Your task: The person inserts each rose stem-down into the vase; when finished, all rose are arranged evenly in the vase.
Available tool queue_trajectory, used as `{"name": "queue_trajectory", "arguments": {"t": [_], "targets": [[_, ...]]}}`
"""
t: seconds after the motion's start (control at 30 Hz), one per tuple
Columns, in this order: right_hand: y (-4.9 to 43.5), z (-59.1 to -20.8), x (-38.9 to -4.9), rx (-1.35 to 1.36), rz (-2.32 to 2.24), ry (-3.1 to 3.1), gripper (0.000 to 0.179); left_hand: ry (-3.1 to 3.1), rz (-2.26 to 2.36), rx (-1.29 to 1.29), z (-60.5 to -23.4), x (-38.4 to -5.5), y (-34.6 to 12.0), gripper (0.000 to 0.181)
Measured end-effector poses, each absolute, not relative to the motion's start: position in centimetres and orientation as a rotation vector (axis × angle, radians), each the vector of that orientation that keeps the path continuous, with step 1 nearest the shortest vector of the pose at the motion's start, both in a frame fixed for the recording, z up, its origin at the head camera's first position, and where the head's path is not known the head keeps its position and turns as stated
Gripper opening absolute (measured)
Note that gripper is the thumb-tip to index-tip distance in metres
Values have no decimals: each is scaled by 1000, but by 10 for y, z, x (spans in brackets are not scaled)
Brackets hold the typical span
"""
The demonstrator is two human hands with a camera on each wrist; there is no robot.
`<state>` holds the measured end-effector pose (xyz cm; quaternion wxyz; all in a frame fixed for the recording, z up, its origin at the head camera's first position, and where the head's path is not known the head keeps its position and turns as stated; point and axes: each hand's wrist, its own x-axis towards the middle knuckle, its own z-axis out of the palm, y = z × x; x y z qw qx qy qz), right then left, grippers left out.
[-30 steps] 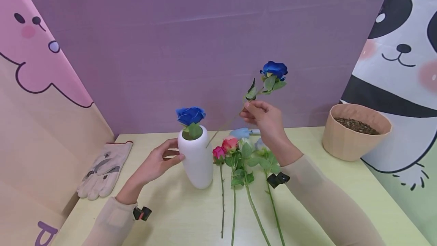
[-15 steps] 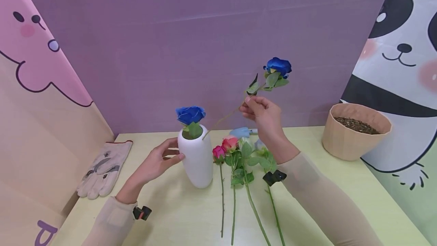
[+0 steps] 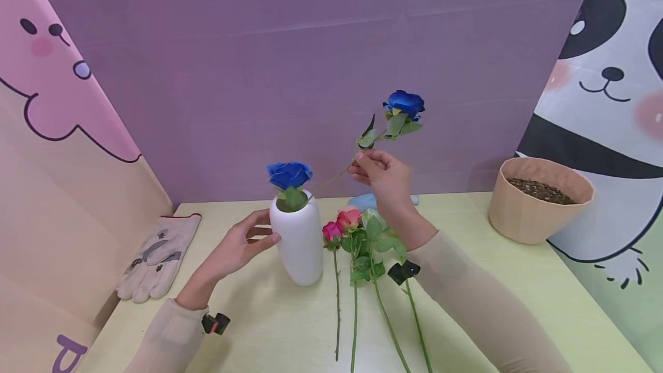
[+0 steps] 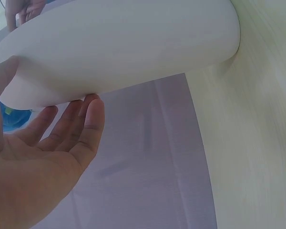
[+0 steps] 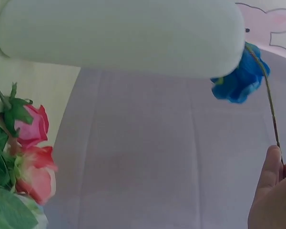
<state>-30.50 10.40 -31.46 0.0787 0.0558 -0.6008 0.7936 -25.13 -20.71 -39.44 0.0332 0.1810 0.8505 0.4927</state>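
A white vase [image 3: 300, 249] stands on the table with a blue rose [image 3: 289, 176] in its mouth. My left hand [image 3: 242, 246] holds the vase from the left, thumb on the near side and fingertips against the wall, as the left wrist view shows. Above and right of the vase, my right hand [image 3: 384, 180] pinches the stem of a second blue rose [image 3: 405, 104]. That rose slants, its bloom up to the right and its lower stem running down into the vase mouth. In the right wrist view, the stem [image 5: 270, 100] passes the rim; its end is hidden.
Several roses lie right of the vase, among them a magenta one [image 3: 332, 231] and a coral one [image 3: 349, 219]. Behind them is a light blue tool [image 3: 364, 201]. Work gloves [image 3: 157, 261] lie at the left; a tan pot [image 3: 523, 212] with dark fill stands at the right.
My right hand has raised the rose and moved it left, so its stem end went from beside the vase to over the rim and into the mouth. The left hand and vase stay put.
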Motion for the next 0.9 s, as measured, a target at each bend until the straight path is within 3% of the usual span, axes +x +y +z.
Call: {"name": "queue_trajectory", "arguments": {"t": [0.9], "targets": [[62,-325,-297,305,2343,-2051,24,2625,1525,573,-393,-249,-207,65]]}}
